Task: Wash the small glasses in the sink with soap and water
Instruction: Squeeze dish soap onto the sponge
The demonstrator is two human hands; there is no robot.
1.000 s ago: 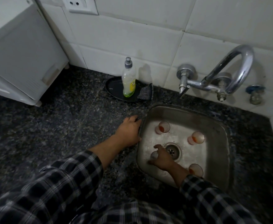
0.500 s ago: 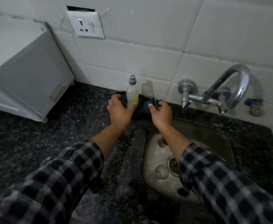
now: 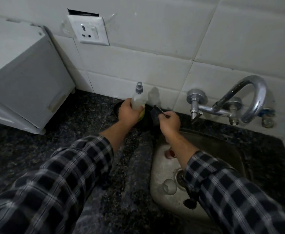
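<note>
My left hand [image 3: 128,114] grips the clear soap bottle [image 3: 139,98] with a grey cap, above a black dish [image 3: 117,106] at the wall. My right hand [image 3: 169,123] pinches the dark scrub pad [image 3: 155,114] beside it. In the steel sink [image 3: 162,168] lies a clear small glass [image 3: 168,186] near the drain [image 3: 180,179]. A second small glass [image 3: 169,153] with reddish residue shows partly behind my right forearm. My right sleeve hides the rest of the basin.
A chrome tap [image 3: 249,98] curves out from the tiled wall right of the sink. A white appliance [image 3: 20,78] stands on the dark granite counter [image 3: 79,119] at the left. A wall socket [image 3: 89,30] sits above the bottle.
Both hands left the sink area and went to the black dish. My left hand has closed round the soap bottle and my right has picked up the scrub pad's edge.
</note>
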